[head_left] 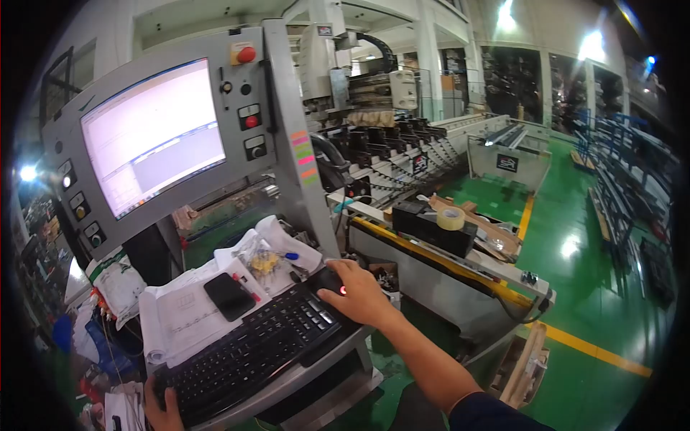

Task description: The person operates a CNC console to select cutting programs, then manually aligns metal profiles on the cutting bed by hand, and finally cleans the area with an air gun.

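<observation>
My right hand [359,294] rests over a black computer mouse [327,281], its fingers closed about it; a small red light glows beside the thumb. A black keyboard [251,352] lies on the sloping console shelf to the left of the mouse. At the keyboard's near left corner is my left hand [164,411], thumb and forefinger apart, partly cut off by the frame's lower edge. Behind the keyboard, a black phone [229,297] lies on drawing sheets [183,316], with red pens [248,287] and a blue-capped marker [290,256] near it.
A lit monitor [154,136] with knobs and a red emergency button [246,54] stands above the shelf. Beyond is a large machine bed [402,154]. A tape roll [451,218] sits on a black box [424,223]. Metal bars [618,194] are racked at right.
</observation>
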`<state>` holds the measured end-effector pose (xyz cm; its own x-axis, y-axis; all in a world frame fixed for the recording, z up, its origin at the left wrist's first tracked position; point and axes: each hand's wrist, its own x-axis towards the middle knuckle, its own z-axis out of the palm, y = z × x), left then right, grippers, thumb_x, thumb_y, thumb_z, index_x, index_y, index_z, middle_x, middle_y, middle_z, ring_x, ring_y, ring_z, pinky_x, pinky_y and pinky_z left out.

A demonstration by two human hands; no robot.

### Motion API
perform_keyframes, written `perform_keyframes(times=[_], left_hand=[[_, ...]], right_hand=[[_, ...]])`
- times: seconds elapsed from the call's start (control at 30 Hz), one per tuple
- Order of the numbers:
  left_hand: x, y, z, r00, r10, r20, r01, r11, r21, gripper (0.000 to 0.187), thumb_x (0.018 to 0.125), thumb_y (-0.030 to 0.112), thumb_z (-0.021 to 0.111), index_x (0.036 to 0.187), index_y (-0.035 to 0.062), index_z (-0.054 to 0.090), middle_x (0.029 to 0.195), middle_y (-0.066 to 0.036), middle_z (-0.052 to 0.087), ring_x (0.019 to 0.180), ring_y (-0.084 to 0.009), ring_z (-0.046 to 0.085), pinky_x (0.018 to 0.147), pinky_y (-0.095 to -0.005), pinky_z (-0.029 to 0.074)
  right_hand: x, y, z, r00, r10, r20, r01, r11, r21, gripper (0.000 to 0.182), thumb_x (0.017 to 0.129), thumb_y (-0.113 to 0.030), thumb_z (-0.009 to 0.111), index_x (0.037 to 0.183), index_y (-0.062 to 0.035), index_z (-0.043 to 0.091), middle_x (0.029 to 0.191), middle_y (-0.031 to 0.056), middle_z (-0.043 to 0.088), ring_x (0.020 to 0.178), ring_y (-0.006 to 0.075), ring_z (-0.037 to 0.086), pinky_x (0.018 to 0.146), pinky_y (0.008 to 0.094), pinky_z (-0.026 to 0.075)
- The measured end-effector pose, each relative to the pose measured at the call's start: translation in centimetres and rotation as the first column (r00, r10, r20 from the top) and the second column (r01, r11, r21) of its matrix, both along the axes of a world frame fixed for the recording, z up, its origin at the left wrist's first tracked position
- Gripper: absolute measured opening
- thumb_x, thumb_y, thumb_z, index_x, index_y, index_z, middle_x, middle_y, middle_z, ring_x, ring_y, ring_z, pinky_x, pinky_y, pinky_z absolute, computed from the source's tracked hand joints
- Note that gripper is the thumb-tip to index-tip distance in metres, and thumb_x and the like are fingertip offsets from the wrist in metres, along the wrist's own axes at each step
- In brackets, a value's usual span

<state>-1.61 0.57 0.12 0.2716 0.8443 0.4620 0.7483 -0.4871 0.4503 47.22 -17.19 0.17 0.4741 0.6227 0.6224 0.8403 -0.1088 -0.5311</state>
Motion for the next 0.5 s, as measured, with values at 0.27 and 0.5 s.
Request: perform_keyframes(times=[0.27,0.5], left_hand=[[-0.4,0.8,-0.4,0.970,-0.048,0.239,0.090,0.982,-0.166,0.083,0.111,0.066,0.044,0.158,-0.0023,0.052,0.162,-0.027,0.052,0.151,-0.0451,0.046,0.125,-0.0452,0.035],[-0.4,0.4,0.1,0.991,0.027,0.131,0.001,0.978,-0.207,0.089,0.111,0.072,0.035,0.165,0.0029,0.044,0.168,-0.026,0.044,0.157,-0.0447,0.039,0.129,-0.0466,0.031]], right_hand=[[-0.1,-0.3,0.0,1.000,-0.012,0.017,0.012,1.000,0.028,0.070,0.095,-0.041,0.078,0.147,0.0001,0.056,0.140,0.0222,0.062,0.131,0.0415,0.060,0.112,0.0518,0.047],[0.3,0.2,-0.8,1.000,-0.022,0.014,0.022,0.998,0.050,0.069,0.095,-0.044,0.077,0.146,-0.0032,0.057,0.141,0.0221,0.061,0.134,0.0417,0.058,0.113,0.0546,0.045]])
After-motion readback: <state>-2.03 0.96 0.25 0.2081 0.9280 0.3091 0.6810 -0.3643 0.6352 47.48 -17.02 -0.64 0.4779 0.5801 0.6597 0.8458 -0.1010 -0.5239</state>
